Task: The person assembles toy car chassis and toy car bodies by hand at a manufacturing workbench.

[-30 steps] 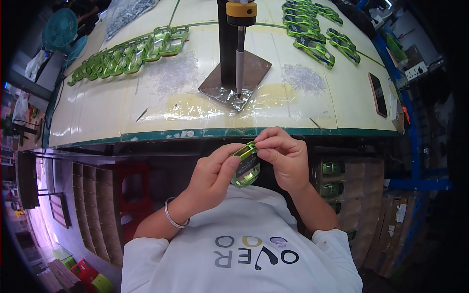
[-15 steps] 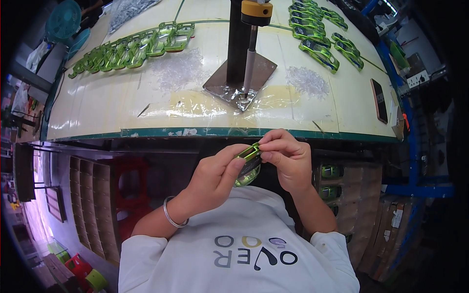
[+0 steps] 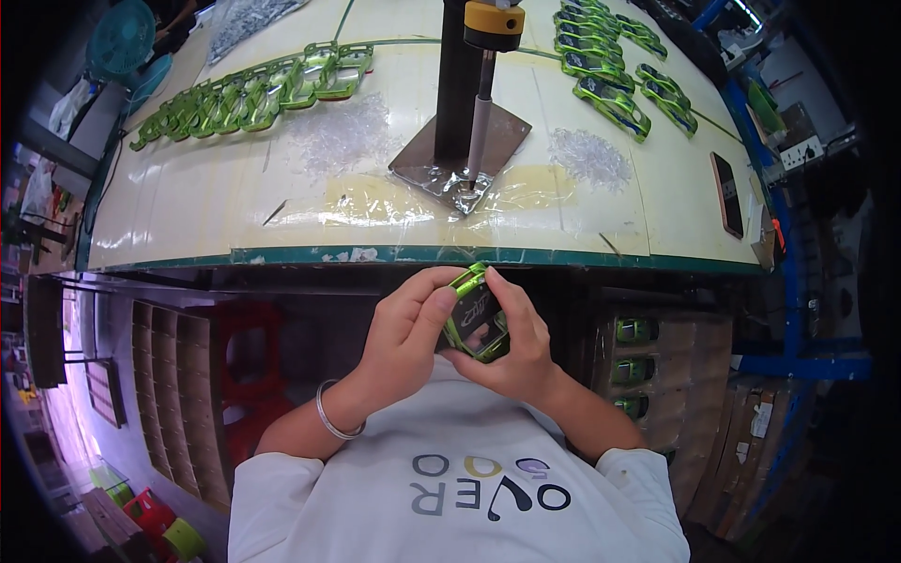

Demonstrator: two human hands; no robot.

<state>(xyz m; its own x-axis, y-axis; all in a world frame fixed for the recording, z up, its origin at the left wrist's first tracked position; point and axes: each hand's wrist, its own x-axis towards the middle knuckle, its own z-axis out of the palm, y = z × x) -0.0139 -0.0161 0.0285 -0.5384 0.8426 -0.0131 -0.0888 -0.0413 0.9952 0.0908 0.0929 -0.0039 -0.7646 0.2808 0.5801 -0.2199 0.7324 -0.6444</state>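
Note:
Close to my shirt, below the table's front edge, I hold a green toy car body shell (image 3: 475, 314) with a dark clear insert. My left hand (image 3: 402, 330) is closed on its left edge, the thumb pressed along the rim. The fingers of my right hand (image 3: 522, 340) close round its right edge, one fingertip at the top end and the thumb near the lower end. Parts of the shell's sides are hidden by my fingers.
On the table, a post (image 3: 455, 89) carries a yellow-collared rod tool over a metal plate (image 3: 418, 164). Beside it lie clear plastic bits (image 3: 591, 158), green car shells (image 3: 253, 94) in a row, more shells (image 3: 610, 108) and a phone (image 3: 727, 194). Below right, a compartmented box (image 3: 690, 361) holds several shells.
My right hand has moved down and left from the shell's top end and now grips its right side. The shell has turned, showing more of its dark insert.

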